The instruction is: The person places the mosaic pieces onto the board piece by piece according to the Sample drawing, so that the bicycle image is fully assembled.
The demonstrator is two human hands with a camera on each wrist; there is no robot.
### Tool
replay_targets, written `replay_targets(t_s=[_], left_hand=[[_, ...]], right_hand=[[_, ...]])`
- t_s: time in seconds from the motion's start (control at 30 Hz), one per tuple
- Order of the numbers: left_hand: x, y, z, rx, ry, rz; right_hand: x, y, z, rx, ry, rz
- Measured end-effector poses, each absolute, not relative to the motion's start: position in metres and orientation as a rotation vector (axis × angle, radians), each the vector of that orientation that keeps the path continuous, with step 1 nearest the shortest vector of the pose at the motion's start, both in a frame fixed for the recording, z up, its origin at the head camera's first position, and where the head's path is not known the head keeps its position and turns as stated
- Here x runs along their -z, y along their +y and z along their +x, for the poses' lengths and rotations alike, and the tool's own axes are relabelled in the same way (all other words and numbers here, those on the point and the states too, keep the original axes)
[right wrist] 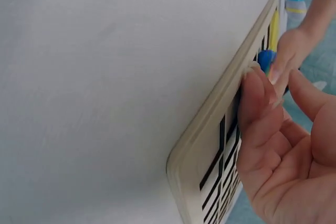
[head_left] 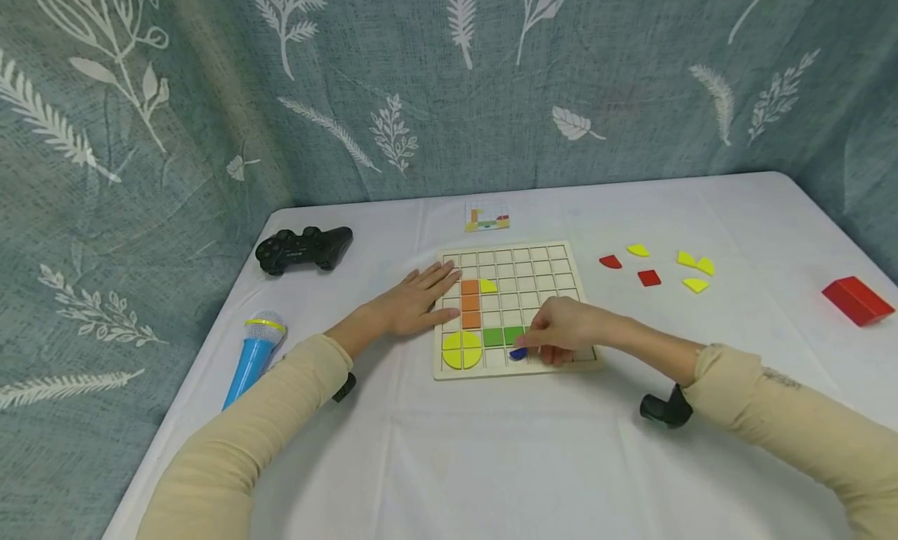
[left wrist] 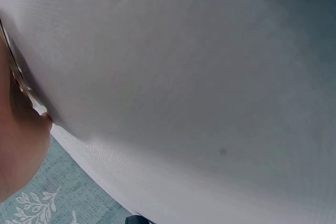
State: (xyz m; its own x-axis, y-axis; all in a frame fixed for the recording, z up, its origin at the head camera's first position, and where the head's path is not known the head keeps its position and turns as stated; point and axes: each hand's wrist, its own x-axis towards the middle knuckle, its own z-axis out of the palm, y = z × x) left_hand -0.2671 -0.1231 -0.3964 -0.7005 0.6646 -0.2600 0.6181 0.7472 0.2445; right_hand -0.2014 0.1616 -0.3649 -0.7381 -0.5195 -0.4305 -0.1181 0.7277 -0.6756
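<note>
A pale wooden grid board (head_left: pixel 533 291) lies mid-table. My left hand (head_left: pixel 418 301) rests on its left edge with the fingers spread, and holds nothing. With curled fingers, my right hand (head_left: pixel 567 326) pinches a small rounded blue piece (head_left: pixel 517 354) over the lower row; the fingertips partly cover it. The same blue piece (right wrist: pixel 266 59) shows beyond the fingers in the right wrist view. On the board are orange squares (head_left: pixel 470 304), green squares (head_left: pixel 494 337), a yellow quarter-circle (head_left: pixel 488 286) and a yellow circle (head_left: pixel 462 351). In the left wrist view only the hand's edge shows.
A pattern card (head_left: pixel 487 216) lies behind the board. To its right are loose yellow pieces (head_left: pixel 695 285), a red quarter piece (head_left: pixel 610 262) and a red square (head_left: pixel 649 277). A red block (head_left: pixel 857 300) sits far right. A black game controller (head_left: pixel 305 249) and blue microphone (head_left: pixel 256 357) are left.
</note>
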Motion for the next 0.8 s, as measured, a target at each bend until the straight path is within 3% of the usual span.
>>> replay_targets(t_s=[0.8], left_hand=[[0.398,-0.123,-0.268,-0.196,2.616,0.998]], right_hand=[[0.368,0.179,-0.2,1.079,1.917,-0.442]])
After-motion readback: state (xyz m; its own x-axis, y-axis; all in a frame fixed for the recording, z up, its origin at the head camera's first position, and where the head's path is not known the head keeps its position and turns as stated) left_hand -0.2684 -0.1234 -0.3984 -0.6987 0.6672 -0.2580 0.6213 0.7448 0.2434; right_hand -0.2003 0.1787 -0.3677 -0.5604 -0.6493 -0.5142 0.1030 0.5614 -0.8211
